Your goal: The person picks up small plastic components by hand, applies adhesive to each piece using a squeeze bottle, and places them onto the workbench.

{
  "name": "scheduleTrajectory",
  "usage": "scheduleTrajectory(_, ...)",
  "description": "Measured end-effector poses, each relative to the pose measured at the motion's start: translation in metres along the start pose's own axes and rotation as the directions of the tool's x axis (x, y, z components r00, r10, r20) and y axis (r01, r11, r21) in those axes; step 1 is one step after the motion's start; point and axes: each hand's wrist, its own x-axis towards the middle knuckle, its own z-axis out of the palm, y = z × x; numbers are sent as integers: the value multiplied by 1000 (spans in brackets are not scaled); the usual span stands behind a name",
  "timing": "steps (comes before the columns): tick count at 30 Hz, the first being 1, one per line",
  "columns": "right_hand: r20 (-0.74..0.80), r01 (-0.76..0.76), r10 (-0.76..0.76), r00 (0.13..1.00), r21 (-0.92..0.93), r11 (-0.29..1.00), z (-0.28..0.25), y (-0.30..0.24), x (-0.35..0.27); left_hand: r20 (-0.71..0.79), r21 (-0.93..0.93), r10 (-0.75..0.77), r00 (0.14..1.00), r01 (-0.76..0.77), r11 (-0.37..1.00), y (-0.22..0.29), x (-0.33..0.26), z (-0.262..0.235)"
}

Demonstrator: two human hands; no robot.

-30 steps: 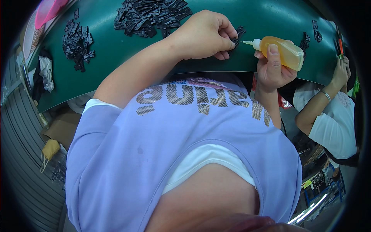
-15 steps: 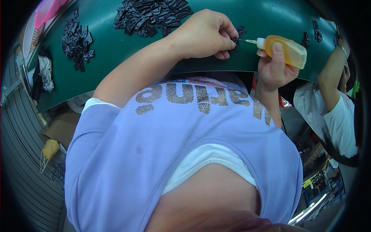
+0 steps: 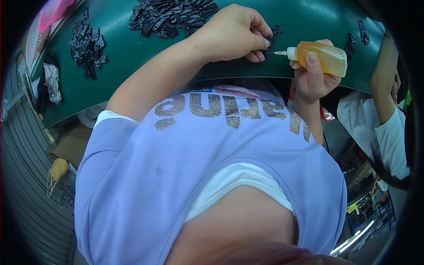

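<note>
My left hand is closed in a pinch over the green table. Between its thumb and fingers is a small black plastic part, mostly hidden by the fingers. More small black plastic parts show just beyond the fingertips. My right hand is wrapped round a squeeze bottle of amber liquid, tilted nearly flat. Its white cap and thin needle tip point left, close below my left fingertips. Whether the tip touches the part I cannot tell.
A large heap of black plastic parts lies beyond my left forearm, and a smaller heap at the far left. A few parts lie at the right. Another person's arm rests at the table's right end.
The bottle has shifted slightly left and down, bringing its needle tip beneath my left fingertips. My left hand has moved slightly away from me, still pinching.
</note>
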Motion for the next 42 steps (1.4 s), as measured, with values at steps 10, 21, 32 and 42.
scheduleTrajectory(10,8,-6,7,1000,-40,999,2,-3,0,46,-56,-139,989,141,988,12,3,-1)
scheduleTrajectory(21,-76,-31,32,997,17,999,0,3,2,24,-65,-161,987,162,985,9,2,-4)
scheduleTrajectory(32,-260,-78,183,948,369,926,-54,-4,9,-150,788,669,728,-321,526,-11,-23,4)
scheduleTrajectory(42,-292,-39,112,950,245,969,-32,-5,14,-337,891,442,831,130,435,7,-29,-41)
